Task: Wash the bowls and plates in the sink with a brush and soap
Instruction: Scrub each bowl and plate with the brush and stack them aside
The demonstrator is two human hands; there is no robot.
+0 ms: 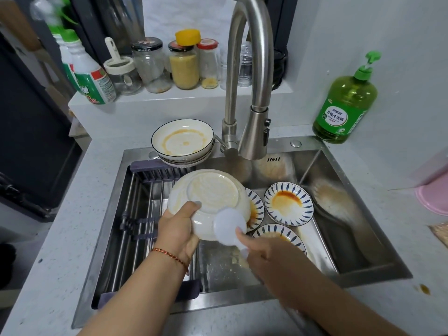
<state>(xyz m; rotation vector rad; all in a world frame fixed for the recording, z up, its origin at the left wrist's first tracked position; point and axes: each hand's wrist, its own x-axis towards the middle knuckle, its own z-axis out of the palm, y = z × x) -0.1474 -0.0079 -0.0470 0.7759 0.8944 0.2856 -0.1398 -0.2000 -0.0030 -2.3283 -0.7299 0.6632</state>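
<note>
My left hand (178, 229) grips the upturned bowl (209, 202) (underside facing me); my right hand (264, 253), clamped on the brush (229, 225), presses against its lower right wall.

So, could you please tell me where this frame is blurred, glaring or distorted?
Head view: the white plastic brush in the right hand is motion-blurred; glare streaks the curved steel faucet; wide-angle distortion bends the counter edges.

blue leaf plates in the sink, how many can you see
3. One plate lies open at the back right, one sits half hidden behind the held white bowl, one lies nearest, partly under the right hand. Others may be hidden.
</note>
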